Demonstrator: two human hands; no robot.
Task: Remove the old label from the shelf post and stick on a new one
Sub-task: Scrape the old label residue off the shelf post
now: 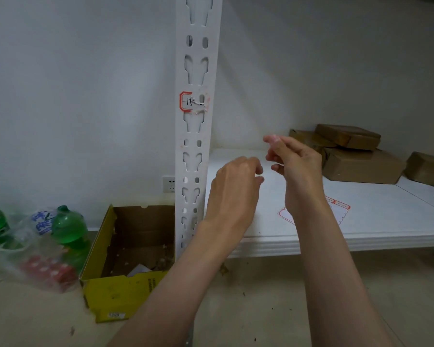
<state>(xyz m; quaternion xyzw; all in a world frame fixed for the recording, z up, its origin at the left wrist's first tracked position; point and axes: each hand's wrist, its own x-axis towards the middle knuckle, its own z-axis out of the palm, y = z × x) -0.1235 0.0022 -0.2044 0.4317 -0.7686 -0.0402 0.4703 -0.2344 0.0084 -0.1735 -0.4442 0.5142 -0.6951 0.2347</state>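
We see a matt white painted metal post (198,136), its paper label (189,101) torn and ragged, a smooth white shelf board (376,216), and brown cardboard parcels (361,164).

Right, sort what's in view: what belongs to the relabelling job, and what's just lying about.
Job:
- shelf post
- old label, partly torn off
- label sheet on the shelf
- left hand, right hand

Lying about:
- brown parcels
- yellow box
- green bottles
- wall socket
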